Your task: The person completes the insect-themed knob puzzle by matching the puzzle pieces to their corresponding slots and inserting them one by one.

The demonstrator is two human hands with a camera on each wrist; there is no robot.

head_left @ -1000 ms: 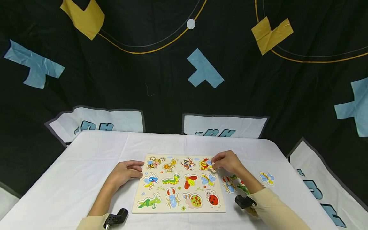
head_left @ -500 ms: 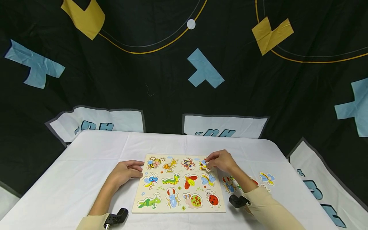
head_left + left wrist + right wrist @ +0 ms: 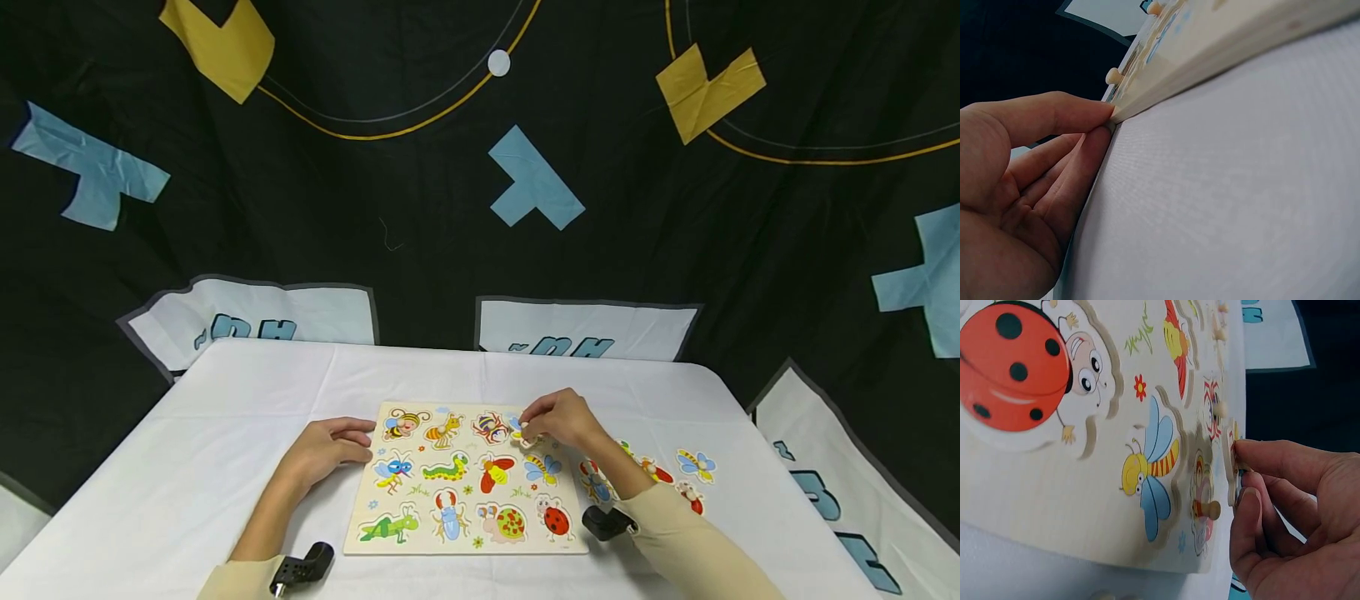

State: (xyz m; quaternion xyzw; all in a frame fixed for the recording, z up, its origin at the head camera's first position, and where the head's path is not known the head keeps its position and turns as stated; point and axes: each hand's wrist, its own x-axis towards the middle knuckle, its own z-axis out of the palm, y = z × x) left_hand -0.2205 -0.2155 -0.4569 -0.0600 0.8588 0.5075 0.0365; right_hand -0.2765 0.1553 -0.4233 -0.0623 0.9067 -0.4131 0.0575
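Right hand (image 3: 558,419) is pinching a puzzle piece (image 3: 1230,478) between thumb and fingers, and that piece is hovering near the far edge of the insect board (image 3: 426,543), just right of the spider (image 3: 491,427). Can't really make out which bug it's showing, fingers are covering too much. Left hand (image 3: 326,452) is lying relaxed, fingertips touching the board's left edge. A blue-winged bug piece (image 3: 696,467) and a ladybug piece (image 3: 691,497) are sitting on the white tablecloth (image 3: 450,577), off to the right.
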